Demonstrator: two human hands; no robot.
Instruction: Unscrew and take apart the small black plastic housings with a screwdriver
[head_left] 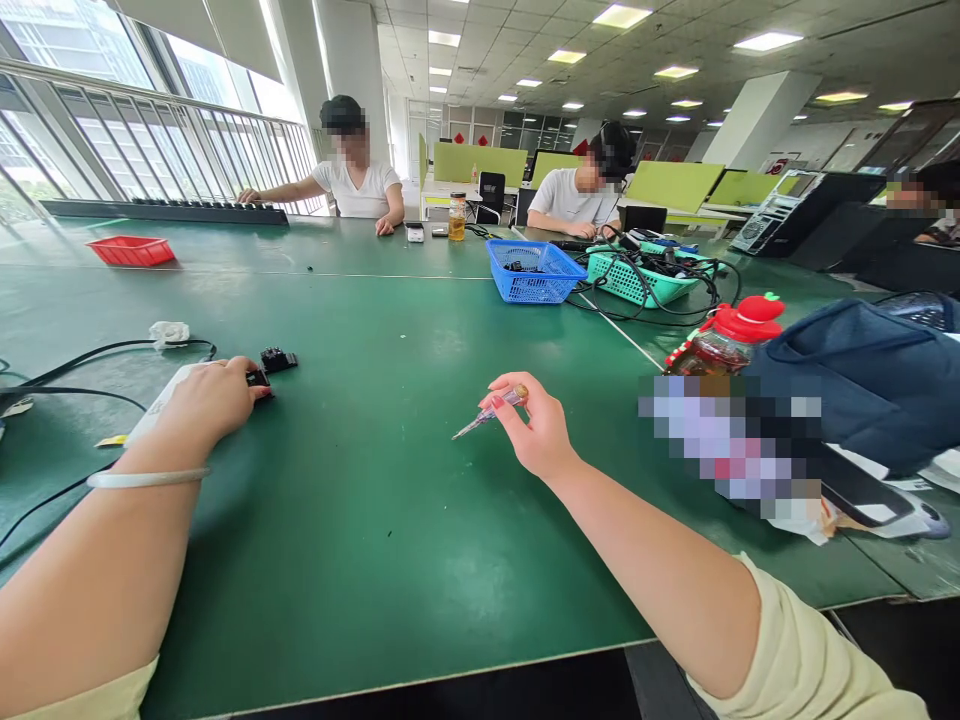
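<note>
My right hand (536,425) is raised over the green table (360,600), its fingers closed around a small screwdriver (487,413) with a clear purplish handle. The metal tip points down and to the left. At the left, my left hand (214,400) reaches across a white bar-shaped thing (159,405), possibly a power strip. Its fingertips grip a small black block-like part (259,380), partly hidden by the fingers. Just beyond lies another small black part (277,358), with an uneven top.
Black cables (90,355) run along the left side. Farther back are a red tray (131,250), a blue basket (536,270) and a teal basket (637,280) of cables. A red-lidded bottle (724,340) and a dark blue bag (870,380) stand right. Co-workers sit opposite.
</note>
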